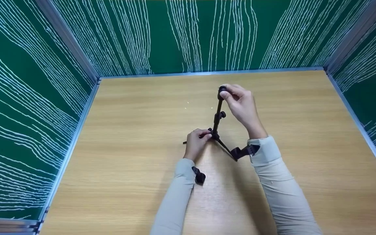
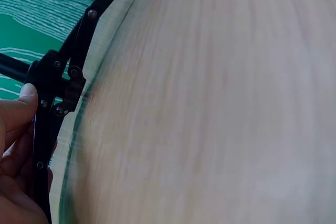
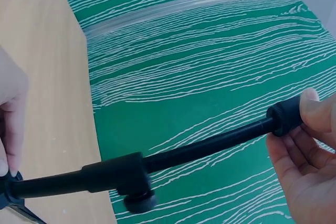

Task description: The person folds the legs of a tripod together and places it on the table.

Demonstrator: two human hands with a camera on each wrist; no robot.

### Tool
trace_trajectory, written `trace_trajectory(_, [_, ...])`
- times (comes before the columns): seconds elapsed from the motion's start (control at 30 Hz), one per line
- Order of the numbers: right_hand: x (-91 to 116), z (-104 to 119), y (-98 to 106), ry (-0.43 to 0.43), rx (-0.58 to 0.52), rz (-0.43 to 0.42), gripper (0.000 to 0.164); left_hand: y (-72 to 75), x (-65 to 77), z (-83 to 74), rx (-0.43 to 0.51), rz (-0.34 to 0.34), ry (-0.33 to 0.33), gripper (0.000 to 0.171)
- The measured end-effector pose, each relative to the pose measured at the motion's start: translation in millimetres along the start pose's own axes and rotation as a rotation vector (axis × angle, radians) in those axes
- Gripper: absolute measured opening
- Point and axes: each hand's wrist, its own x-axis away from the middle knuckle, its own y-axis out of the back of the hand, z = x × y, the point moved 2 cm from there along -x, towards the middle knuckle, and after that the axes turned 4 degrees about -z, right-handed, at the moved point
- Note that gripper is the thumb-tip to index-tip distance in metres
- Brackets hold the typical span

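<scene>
A black tripod stand [image 1: 217, 121] stands tilted in the middle of the table, its legs spread. My right hand [image 1: 242, 107] pinches the ribbed collar [image 3: 284, 117] at the top of its pole between thumb and fingers. Partway down the pole a clamp with a round knob [image 3: 139, 203] sticks out. Low down, my left hand [image 1: 195, 143] grips one leg [image 2: 41, 150] beside the hub [image 2: 48, 74], thumb against it. Riveted braces link the legs to the hub in the left wrist view. Another leg [image 1: 224, 146] slants toward the right cuff.
The wooden table [image 1: 135, 107] carries a few tiny white specks ahead of the left hand. Green panels [image 1: 162, 39] with white wavy lines, framed in metal, wall in the back and both sides. Black wrist cameras sit on the left [image 1: 200, 177] and right [image 1: 250, 150] cuffs.
</scene>
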Motion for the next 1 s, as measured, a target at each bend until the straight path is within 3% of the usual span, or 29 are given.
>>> trace_trajectory(0.33, [1.5,-0.6,-0.2,-0.036,0.0,-0.01,0.028,0.2,0.3,-1.5,0.037,-0.008,0.005,0.015])
trace_trajectory(0.63, [0.0,-3.0,-1.7,0.0,-0.033,0.004,0.026,1.6,0.5,-0.9,0.005,-0.003,-0.013,0.017])
trace_trajectory(1.0, [1.1,-3.1,-1.6,-0.008,-0.034,0.002,0.026,0.3,0.4,1.0,0.018,0.004,0.02,0.016])
